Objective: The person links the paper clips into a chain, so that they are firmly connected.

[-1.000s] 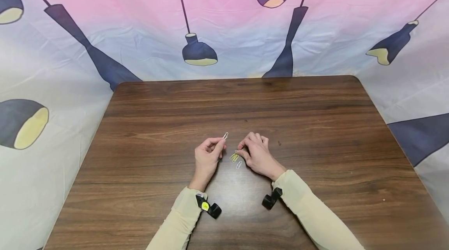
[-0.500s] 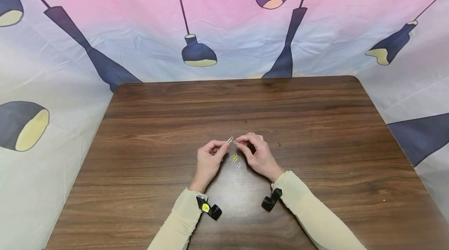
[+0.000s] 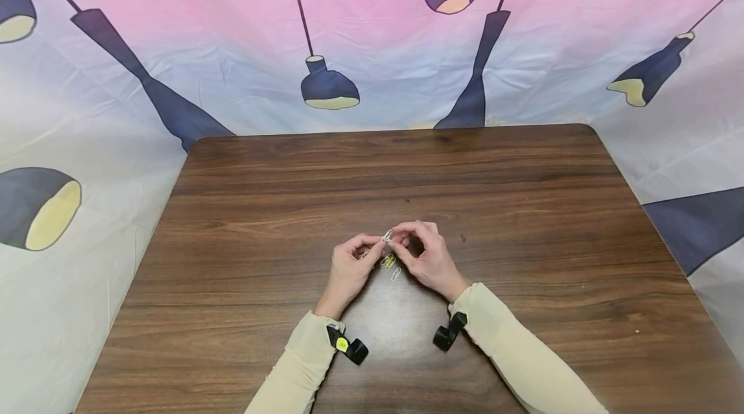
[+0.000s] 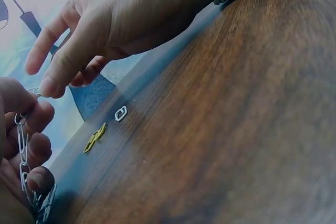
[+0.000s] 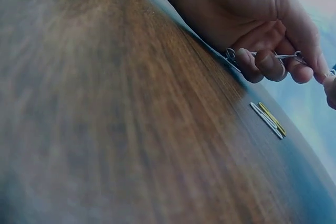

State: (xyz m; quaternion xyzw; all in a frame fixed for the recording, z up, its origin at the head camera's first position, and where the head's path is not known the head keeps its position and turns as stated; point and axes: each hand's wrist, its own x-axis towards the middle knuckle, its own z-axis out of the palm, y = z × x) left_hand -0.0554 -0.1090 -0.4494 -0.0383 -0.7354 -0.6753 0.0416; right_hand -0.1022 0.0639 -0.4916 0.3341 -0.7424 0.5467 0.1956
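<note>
My left hand (image 3: 349,267) pinches a white paper clip (image 3: 388,233) between thumb and index finger. A chain of linked paper clips (image 4: 24,153) runs from that pinch down along its curled fingers, as the left wrist view shows. Close against it, my right hand (image 3: 429,259) pinches a paper clip, mostly covered by its fingertips, at the end of the left hand's clip. Whether the two clips are linked is too small to tell. Below the hands, yellow paper clips (image 3: 388,263) lie together on the table, with a white paper clip (image 3: 396,274) beside them.
The brown wood-grain table (image 3: 261,194) spreads out around the hands. A cloth backdrop (image 3: 244,46) printed with lamps hangs behind and at both sides. Each sleeve carries a black wrist camera, such as the left one (image 3: 351,349).
My right hand has lifted a paper clip from beside the yellow ones and brought it up to the left hand's clip. The left hand has shifted slightly right, so the fingertips now meet.
</note>
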